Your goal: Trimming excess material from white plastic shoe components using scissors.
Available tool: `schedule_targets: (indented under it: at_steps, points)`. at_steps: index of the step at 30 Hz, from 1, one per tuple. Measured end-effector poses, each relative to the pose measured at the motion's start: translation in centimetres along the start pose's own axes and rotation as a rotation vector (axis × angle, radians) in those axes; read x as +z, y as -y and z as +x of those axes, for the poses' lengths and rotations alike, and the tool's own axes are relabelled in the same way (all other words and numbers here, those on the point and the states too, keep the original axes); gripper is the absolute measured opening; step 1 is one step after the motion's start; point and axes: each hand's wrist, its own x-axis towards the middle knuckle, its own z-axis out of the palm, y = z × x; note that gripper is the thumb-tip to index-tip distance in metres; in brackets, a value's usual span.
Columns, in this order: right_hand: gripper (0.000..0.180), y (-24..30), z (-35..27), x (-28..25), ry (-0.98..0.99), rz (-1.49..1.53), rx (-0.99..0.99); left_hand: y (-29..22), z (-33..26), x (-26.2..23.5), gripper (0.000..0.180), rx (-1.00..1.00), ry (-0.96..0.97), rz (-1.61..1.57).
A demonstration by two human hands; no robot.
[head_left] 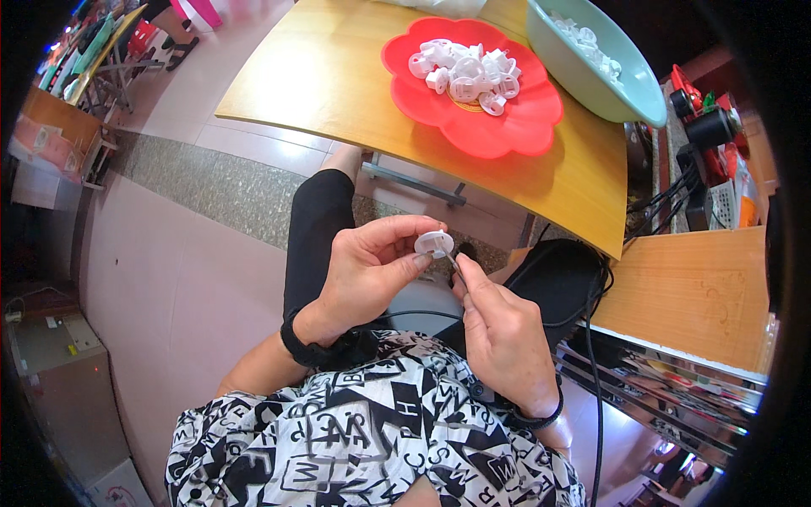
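Note:
My left hand (372,266) pinches a small round white plastic piece (432,243) between thumb and fingers, above my lap. In my right hand (507,334) is a thin metal tool (458,269), its tip at the right side of the piece. My fingers hide most of the tool, so I cannot tell its exact kind. Ahead on the table, a red flower-shaped plate (422,108) bears a heap of similar white plastic pieces (470,74).
The yellow wooden table (296,72) has its near edge just beyond my knees. A pale green basin (576,80) with more white pieces stands at its far right. Black cables (596,363) hang at my right, beside a wooden-topped cabinet (693,279). A metal box (68,372) stands far left.

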Motion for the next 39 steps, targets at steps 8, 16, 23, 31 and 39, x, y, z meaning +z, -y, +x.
schedule_targets:
  at_steps: [8, 16, 23, 31, 39]
  points:
    - [0.046, -0.1, 0.3, 0.1, 0.046, -0.038, 0.036, 0.5, -0.2, 0.5, 0.032, 0.093, 0.009, 0.114]
    - [0.045, -0.6, 1.0, 0.7, 0.098, 0.024, 0.070, 0.4, 0.0, 0.0, 0.031, 0.191, 0.042, 0.409]
    - [0.040, -0.6, 0.4, 0.4, 0.056, 0.204, 0.210, 0.3, 0.4, 0.4, 0.030, 0.103, 0.008, 0.063]
    - [0.041, 0.9, 0.2, -0.2, 0.051, -0.110, 0.097, 0.3, -0.1, 0.1, 0.031, 0.172, 0.007, 0.271]
    - [0.047, 0.7, 0.2, -0.1, 0.014, -0.281, -0.017, -0.1, -0.4, 0.4, 0.036, 0.217, 0.027, 0.393]
